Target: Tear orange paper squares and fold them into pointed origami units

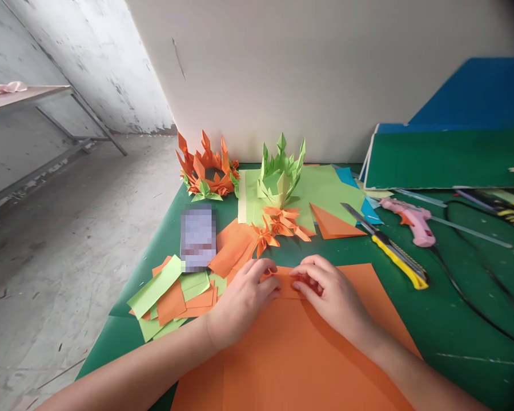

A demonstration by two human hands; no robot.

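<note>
Both hands (pixel 247 294) (pixel 337 294) pinch thin orange paper (pixel 285 285) over a smooth, broad sheet (pixel 300 359).

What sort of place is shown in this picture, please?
Probably a paper-craft workspace, though whether at home or in a workshop I cannot tell. A glue gun and a cutter lie on the green table, and farther left stand two paper crowns.
</note>
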